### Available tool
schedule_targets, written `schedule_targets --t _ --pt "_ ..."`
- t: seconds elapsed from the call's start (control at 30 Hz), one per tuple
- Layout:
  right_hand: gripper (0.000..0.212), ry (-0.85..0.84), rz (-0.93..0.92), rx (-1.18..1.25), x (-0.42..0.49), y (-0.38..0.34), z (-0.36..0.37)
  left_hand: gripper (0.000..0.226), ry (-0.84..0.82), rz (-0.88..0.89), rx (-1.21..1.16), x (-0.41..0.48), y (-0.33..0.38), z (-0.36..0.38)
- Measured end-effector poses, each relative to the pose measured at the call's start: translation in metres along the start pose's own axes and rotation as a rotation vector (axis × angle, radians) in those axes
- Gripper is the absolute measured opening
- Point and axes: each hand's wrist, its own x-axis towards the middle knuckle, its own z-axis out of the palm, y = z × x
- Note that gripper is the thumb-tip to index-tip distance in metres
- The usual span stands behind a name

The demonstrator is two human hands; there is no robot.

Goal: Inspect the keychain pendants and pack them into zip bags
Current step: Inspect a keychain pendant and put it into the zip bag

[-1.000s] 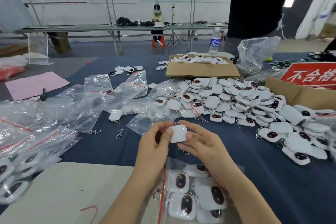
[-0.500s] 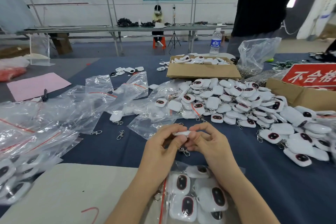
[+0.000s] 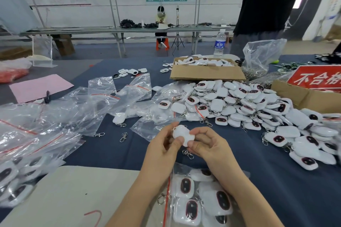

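Closest to me, under both forearms, a sealed zip bag (image 3: 180, 168) full of white pendants with dark oval faces lies partly on a pale board (image 3: 73, 195) at the table's near edge. Just above it the left hand (image 3: 162, 150) and the right hand (image 3: 210, 146) meet over the blue table cloth (image 3: 114, 151), and together they pinch a single pendant (image 3: 181, 134), thumbs on its near edge and fingers curled behind. It is blurred, so I can only say it seems to show its plain white side. Its metal clip (image 3: 188, 154) hangs below between the hands. To the left, more filled bags (image 3: 11, 177) are stacked at the edge, and a loose clip (image 3: 123, 136) lies on the cloth beside a spread of empty clear bags (image 3: 88, 108). Right of centre sits a big heap of loose pendants (image 3: 239, 103). Behind the heap is a shallow cardboard box (image 3: 206, 74) holding more of them, with a red sign (image 3: 317, 77) in a second box to the right. Farther back stand a water bottle (image 3: 220, 43) and a person in black (image 3: 267, 5).
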Motion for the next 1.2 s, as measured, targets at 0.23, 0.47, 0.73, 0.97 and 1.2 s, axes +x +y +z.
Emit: schedule_targets --t 0.23,0.47,0.73,0.97,1.2 --pt "0.026 0.054 0.030 0.019 -0.0004 0.0005 -0.0005 0.027 0.009 0.015 -0.011 0.0008 -0.0032 0.0000" --pt "0.035 0.100 -0.039 -0.040 -0.0001 -0.0022 -0.0015 0.017 -0.090 0.023 0.120 -0.0022 -0.0037 0.0021" --pt "0.026 0.101 -0.015 -0.018 -0.0007 -0.0027 -0.0005 0.007 -0.075 0.092 0.190 -0.0036 -0.0002 -0.0006" --pt "0.031 0.112 -0.022 -0.069 -0.0007 0.0010 -0.0023 0.011 -0.048 0.115 0.241 -0.0028 -0.0020 -0.0007" --pt "0.031 0.109 -0.022 -0.059 0.0000 0.0016 -0.0020 0.011 -0.041 0.094 0.266 -0.0016 -0.0044 -0.0011"
